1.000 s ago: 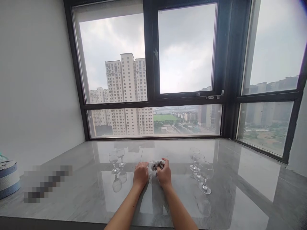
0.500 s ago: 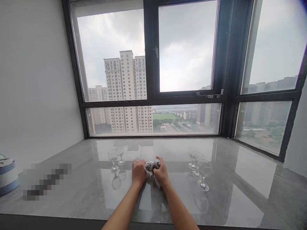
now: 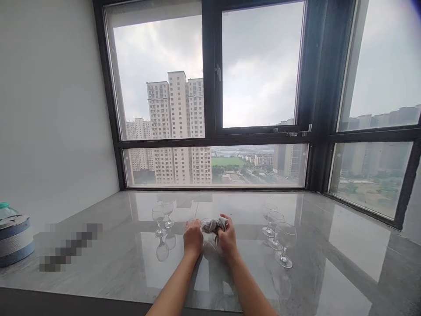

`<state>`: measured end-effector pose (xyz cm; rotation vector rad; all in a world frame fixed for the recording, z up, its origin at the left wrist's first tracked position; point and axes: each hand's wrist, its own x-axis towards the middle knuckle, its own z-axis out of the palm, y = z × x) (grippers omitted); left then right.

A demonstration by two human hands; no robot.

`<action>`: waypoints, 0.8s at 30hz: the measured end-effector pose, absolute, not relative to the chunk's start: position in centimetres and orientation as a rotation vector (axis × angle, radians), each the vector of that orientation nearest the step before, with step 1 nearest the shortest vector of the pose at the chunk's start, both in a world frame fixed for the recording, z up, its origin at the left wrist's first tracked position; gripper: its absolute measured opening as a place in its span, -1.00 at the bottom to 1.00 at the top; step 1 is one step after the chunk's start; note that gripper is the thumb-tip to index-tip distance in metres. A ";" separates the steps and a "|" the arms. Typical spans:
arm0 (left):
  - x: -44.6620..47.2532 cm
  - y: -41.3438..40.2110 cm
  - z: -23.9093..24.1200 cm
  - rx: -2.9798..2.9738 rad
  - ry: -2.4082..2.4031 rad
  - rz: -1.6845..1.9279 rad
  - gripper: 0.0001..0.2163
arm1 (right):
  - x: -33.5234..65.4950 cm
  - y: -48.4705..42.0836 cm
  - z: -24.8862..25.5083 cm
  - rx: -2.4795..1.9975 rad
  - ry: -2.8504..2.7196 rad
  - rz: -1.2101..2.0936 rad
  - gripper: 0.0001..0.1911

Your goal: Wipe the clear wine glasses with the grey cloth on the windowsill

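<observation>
My left hand and my right hand meet over the middle of a grey marble counter. Between them is a clear wine glass, gripped by my left hand, with a grey cloth bunched into and over it under the closed fingers of my right hand. Two small wine glasses stand upright to the left of my hands. Three larger wine glasses stand in a close group to the right.
A large dark-framed window runs along the far edge of the counter, with tower blocks outside. A white wall closes the left side. A round blue-and-white container sits at the counter's left end beside a blurred-out patch.
The cloth has shifted a little on the glass between my hands, which stay in the same spot. The view has drifted slightly. The standing glasses have not moved.
</observation>
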<state>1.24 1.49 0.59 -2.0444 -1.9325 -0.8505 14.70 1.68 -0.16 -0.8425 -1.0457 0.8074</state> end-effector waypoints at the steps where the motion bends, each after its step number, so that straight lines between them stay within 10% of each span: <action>1: 1.2 1.4 0.6 -2.034 -1.946 -0.851 -0.72 | 14.9 1.7 -0.1 -0.861 -1.013 0.779 -0.46; 11: 1.0 1.5 0.0 -2.044 -1.817 -1.213 -0.76 | 16.6 1.4 -0.4 -1.434 -0.753 0.404 -0.45; 24: 0.9 1.3 0.2 -2.186 -1.680 -1.354 -0.85 | 13.6 0.9 -0.7 -1.038 -1.356 0.777 -0.23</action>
